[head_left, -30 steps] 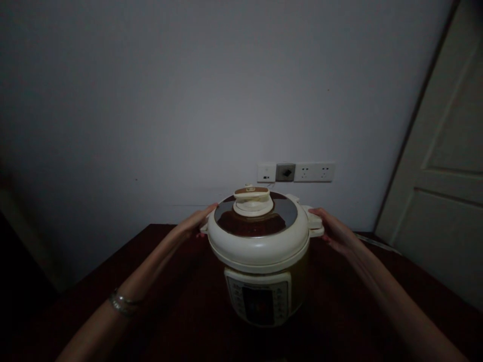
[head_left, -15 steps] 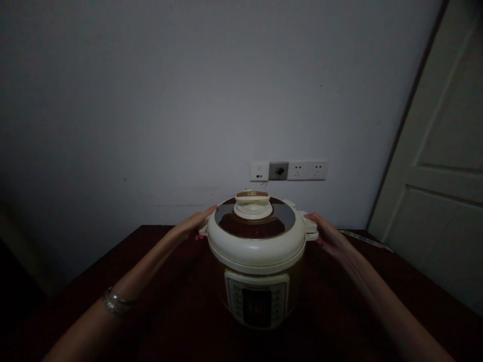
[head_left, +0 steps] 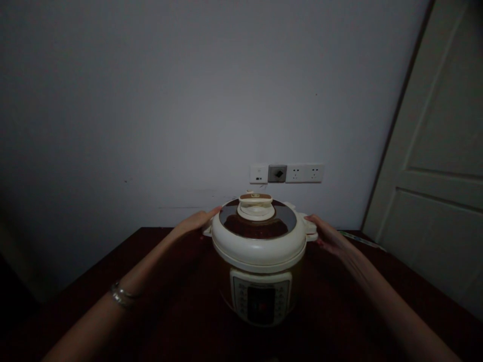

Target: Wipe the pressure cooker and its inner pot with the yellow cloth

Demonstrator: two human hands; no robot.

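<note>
A cream electric pressure cooker (head_left: 259,261) stands on a dark wooden table (head_left: 181,306), its control panel facing me. Its lid has a brown glossy top and a cream knob (head_left: 255,206). My left hand (head_left: 194,222) grips the cooker's left side handle, fingers curled round it. My right hand (head_left: 327,235) holds the right side handle the same way. A silver bracelet (head_left: 123,295) sits on my left wrist. The room is dim.
A grey wall stands behind the table, with a row of sockets and a switch (head_left: 287,173) just above the cooker. A white panelled door (head_left: 437,176) fills the right side. A thin cable (head_left: 362,240) lies on the table's far right.
The view has shifted slightly; the cooker sits a little further right and lower in the picture. Both hands have stayed on the side handles.
</note>
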